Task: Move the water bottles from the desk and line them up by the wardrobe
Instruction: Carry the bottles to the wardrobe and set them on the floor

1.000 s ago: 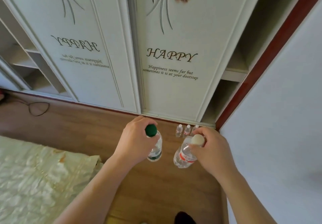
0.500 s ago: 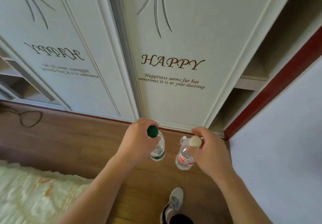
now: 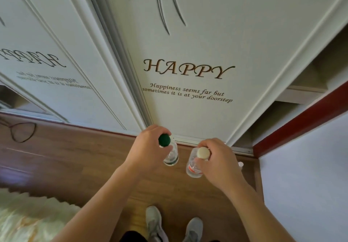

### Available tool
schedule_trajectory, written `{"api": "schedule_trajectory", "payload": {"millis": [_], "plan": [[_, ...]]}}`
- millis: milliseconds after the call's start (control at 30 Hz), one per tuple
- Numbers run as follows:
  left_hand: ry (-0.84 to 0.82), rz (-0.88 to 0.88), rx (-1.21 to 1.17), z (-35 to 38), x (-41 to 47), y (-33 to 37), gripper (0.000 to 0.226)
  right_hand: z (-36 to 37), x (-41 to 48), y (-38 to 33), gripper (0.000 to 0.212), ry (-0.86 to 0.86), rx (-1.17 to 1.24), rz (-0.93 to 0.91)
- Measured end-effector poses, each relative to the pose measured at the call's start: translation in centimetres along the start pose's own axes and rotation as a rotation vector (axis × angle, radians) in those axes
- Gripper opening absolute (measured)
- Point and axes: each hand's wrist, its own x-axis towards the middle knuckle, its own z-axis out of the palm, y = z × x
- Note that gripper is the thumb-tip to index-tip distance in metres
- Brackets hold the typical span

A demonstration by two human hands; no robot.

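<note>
Head view: the person stands close in front of the wardrobe [image 3: 188, 53], facing the door lettered "HAPPY", with a bottle hanging from each hand above the wooden floor [image 3: 75, 157]. Both bottles are off the table, which is nowhere in this picture, so the carrying part looks done for these two; neither is yet set down, so lining them up is left.

One small white cap [image 3: 240, 164] shows low on the floor just right of the right hand, near the wardrobe's bottom rail. It may belong to a bottle already placed there, but too little of it shows to be sure, and the right hand hides whatever else stands there.

The left hand [image 3: 148, 147] reaches forward with its back up, fingers curled down around the neck of the green-capped bottle [image 3: 170, 155], pinching it just under the cap; the bottle hangs just short of the wardrobe's rail. The right hand [image 3: 216, 161] grips the white-capped bottle [image 3: 194, 166] the same way, fingertips closed about the neck, body with its red label dangling slightly further from the wardrobe. Both forearms stretch out and downward, the two bottles near each other but apart.

Grey shoes [image 3: 156, 223] stand back from the wardrobe.
</note>
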Motion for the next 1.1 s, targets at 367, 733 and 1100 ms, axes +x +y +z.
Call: {"api": "schedule_trajectory", "payload": {"millis": [367,733,1100], "plan": [[-0.099,0.045,0.02,13.0,10.1,-13.6,0.031,13.4,12.0,10.0,0.032,0.014,-0.014,0.065],[-0.141,0.137,0.053,31.7,19.1,-28.9,0.03,31.9,22.6,26.0,0.028,0.058,-0.03,0.096],[-0.236,0.278,0.082,44.5,23.8,-38.5,0.022,42.9,27.5,36.0,0.028,0.074,-0.107,0.211]]}}
